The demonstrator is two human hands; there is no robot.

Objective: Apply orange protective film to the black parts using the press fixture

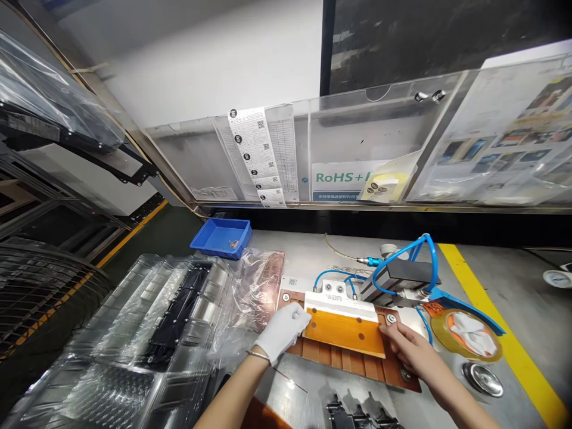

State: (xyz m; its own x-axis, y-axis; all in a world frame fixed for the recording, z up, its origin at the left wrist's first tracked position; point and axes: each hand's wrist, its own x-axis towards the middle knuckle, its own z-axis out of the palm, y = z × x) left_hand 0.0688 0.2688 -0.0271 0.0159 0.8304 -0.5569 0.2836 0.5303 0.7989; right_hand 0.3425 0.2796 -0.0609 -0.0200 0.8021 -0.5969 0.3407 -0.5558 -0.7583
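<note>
Orange plate (344, 329): lies flat on the brown fixture base (357, 360), towards the near edge of the worktop (491, 280). Left hand (282, 331) (white glove): fingers curled together, resting on the plate's left end. Right hand (409, 348) (bare): fingers extended and close together, pressing at the plate's right end. White block (337, 296): touching the plate's far edge, with blue hoses (404, 253) behind. Blue tray (222, 237): far left corner. Tape roll (467, 335): right of the fixture.

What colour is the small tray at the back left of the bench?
The small tray is blue, seen clearly in the head view, beyond the gloved left hand.
</note>
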